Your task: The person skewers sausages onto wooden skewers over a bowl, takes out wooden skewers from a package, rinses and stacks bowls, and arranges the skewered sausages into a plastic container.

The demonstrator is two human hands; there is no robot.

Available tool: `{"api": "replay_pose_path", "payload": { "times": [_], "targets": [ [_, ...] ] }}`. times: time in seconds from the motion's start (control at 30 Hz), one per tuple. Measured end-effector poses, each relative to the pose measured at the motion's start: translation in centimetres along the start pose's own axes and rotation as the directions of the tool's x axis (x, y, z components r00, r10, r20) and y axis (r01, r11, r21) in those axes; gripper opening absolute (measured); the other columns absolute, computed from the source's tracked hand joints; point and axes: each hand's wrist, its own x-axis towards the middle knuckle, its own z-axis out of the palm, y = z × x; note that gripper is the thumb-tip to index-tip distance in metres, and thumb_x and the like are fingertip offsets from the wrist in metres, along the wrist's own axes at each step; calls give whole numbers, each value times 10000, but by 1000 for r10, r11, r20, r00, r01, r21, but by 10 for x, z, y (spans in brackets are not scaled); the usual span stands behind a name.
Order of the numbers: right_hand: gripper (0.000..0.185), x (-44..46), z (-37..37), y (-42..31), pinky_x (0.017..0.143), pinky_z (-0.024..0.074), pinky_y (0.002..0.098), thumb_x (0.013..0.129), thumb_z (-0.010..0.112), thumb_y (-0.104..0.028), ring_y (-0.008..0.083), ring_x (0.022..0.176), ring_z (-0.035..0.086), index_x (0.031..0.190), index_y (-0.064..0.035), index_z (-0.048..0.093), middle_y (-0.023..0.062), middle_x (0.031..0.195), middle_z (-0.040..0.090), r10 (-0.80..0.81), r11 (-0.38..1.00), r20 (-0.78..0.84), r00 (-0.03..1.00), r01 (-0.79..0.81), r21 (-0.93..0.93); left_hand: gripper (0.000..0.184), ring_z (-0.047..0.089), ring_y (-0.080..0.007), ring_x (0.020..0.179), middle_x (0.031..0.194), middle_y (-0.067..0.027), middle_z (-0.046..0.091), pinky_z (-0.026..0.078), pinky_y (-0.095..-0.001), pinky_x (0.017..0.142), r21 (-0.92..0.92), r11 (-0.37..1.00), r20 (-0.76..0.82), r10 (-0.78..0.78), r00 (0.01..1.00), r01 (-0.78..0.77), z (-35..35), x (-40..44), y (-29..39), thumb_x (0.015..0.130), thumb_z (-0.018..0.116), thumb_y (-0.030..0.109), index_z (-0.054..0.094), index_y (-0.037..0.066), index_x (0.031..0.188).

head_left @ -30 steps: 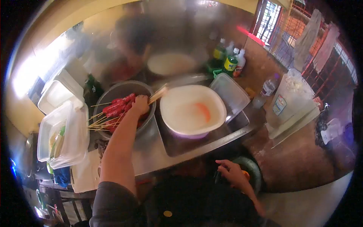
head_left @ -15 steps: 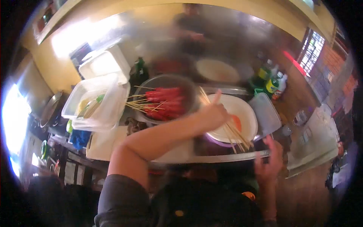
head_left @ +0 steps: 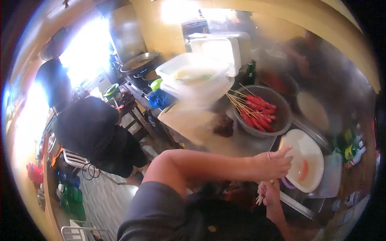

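Observation:
My left hand (head_left: 274, 164) is closed around the upper part of a bundle of bamboo skewers, beside the rim of a white basin (head_left: 317, 149). Just below it, my right hand (head_left: 270, 192) grips the lower part of the same bamboo skewers (head_left: 260, 199), whose ends stick out under the fingers. One orange-red, sausage-like piece (head_left: 303, 170) lies in the white basin. Further back, a grey metal bowl (head_left: 286, 125) holds several red skewered pieces (head_left: 259, 113), their sticks pointing up and left over the rim. My fingers hide the middle of the bundle.
Stacked clear plastic containers (head_left: 195, 76) and a white foam box (head_left: 219, 52) stand left of the bowl. A clear lid (head_left: 331, 176) lies right of the basin, near several bottles (head_left: 352, 150). A co-worker in black (head_left: 90, 128) stands at the left, near a wok (head_left: 138, 62).
The view has swung left, bringing the co-worker into sight. My right hand has moved from open beside the basin to gripping the skewers under my left hand. The skewers are off the basin.

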Motion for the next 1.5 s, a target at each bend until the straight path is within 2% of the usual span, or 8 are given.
{"api": "replay_pose_path", "payload": {
  "times": [0.2, 0.4, 0.67, 0.87, 1.2, 1.3, 1.37, 1.5],
  "targets": [
    [188, 21, 25, -9, 363, 242, 224, 903, 471, -194, 49, 416, 303, 751, -117, 391, -38, 524, 312, -452, 835, 46, 891, 440, -331, 306, 336, -200, 1262, 1268, -38, 456, 221, -597, 1007, -4, 994, -357, -100, 929, 106, -72, -72, -55, 758, 533, 259, 558, 201, 1058],
    [323, 65, 65, -20, 416, 250, 229, 924, 456, -207, 69, 427, 278, 629, -145, 337, -26, 518, 309, -618, 767, -305, 724, 640, -34, 375, 299, -218, 1294, 1346, -30, 388, 94, -612, 1020, -73, 878, -93, -478, 873, 473, -92, -176, -130, 757, 612, 287, 549, 232, 1123],
    [327, 141, 87, 44, 423, 309, 232, 900, 510, -274, 74, 453, 368, 640, -109, 402, -18, 541, 388, -708, 695, -414, 572, 671, -259, 249, 386, -228, 1224, 1194, -30, 514, 83, -548, 1058, -110, 701, 8, -708, 706, 704, -84, -293, -211, 739, 650, 159, 629, 193, 985],
    [303, 149, 99, 59, 443, 376, 226, 907, 486, -251, 63, 431, 400, 648, -109, 418, -30, 506, 401, -482, 846, -512, 711, 225, -484, 299, 412, -247, 1200, 1174, -42, 523, 174, -520, 1047, -165, 670, 155, -707, 690, 724, -61, -330, -240, 721, 665, 129, 601, 166, 1011],
    [257, 132, 110, 14, 409, 338, 240, 897, 514, -246, 59, 439, 406, 709, -79, 466, -31, 512, 406, -478, 841, -347, 807, 308, -444, 502, 452, -313, 1144, 1184, -141, 513, 343, -408, 973, -279, 612, 148, -734, 663, 740, -77, -311, -221, 648, 718, 118, 524, 95, 1109],
    [254, 131, 126, 2, 426, 344, 243, 891, 532, -231, 57, 455, 406, 694, -81, 475, -31, 516, 403, -424, 762, -246, 872, 196, -617, 487, 473, -308, 1127, 1162, -140, 525, 369, -395, 956, -368, 543, 51, -798, 600, 754, -87, -299, -203, 647, 715, 95, 532, 77, 1098],
    [298, 133, 133, 0, 430, 346, 253, 865, 581, -275, 67, 478, 456, 653, -77, 516, -22, 549, 480, -560, 426, 111, 821, 400, -811, 458, 521, -274, 1046, 1137, -123, 539, 429, -362, 890, -496, 496, 32, -810, 585, 713, -91, -287, -180, 652, 705, 57, 546, 60, 1082],
    [350, 147, 167, -3, 436, 332, 253, 881, 554, -312, 69, 466, 415, 630, -86, 461, -37, 527, 430, -359, 799, 141, 922, 382, -464, 455, 563, -178, 836, 1011, -74, 562, 477, -309, 708, -649, 211, 297, -814, 499, 731, -76, -264, -128, 691, 709, 73, 567, 88, 1123]
  ]
}}
